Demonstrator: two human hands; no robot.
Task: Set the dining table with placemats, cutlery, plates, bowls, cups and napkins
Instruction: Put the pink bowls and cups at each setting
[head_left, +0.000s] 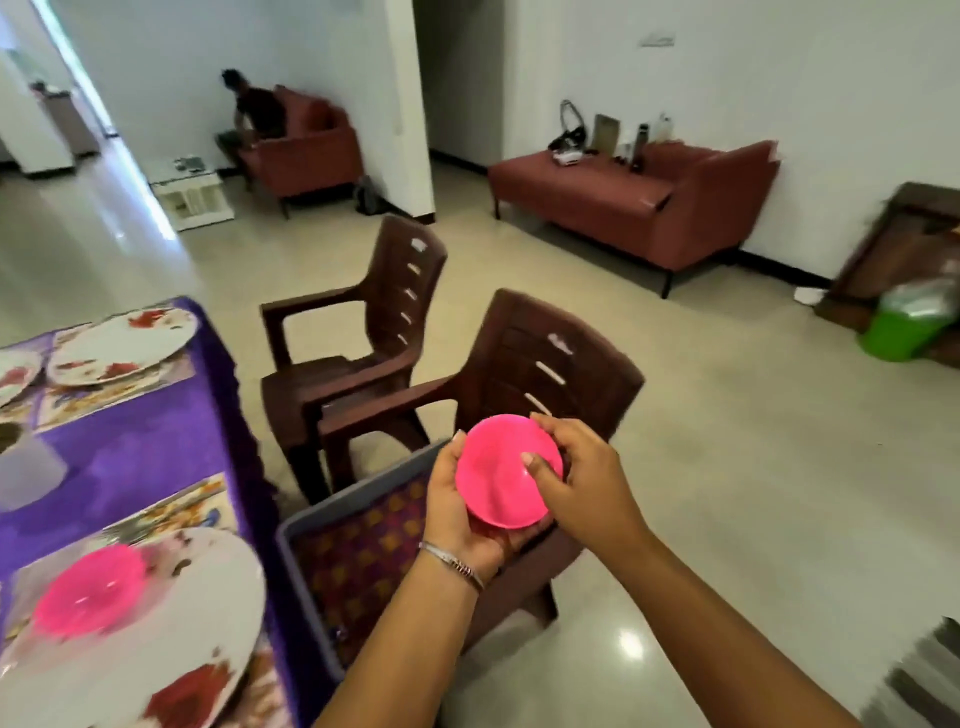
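Both forearms extended; left hand (470, 512) cupped upward, right hand (576, 478) fingers pinching

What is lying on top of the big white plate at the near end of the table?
A pink bowl sits on the white plate, left of its middle. Blur hides whether the bowl holds anything, and the plate's pattern under it is covered.

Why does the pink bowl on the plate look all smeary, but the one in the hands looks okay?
Head view: the pink bowl on the plate sits near the frame's edge and is smeared by motion blur; the pink bowl in the hands is nearer the middle and sharper, held by the left hand and right hand. The wide lens bends the edges, and the floor shows glare.
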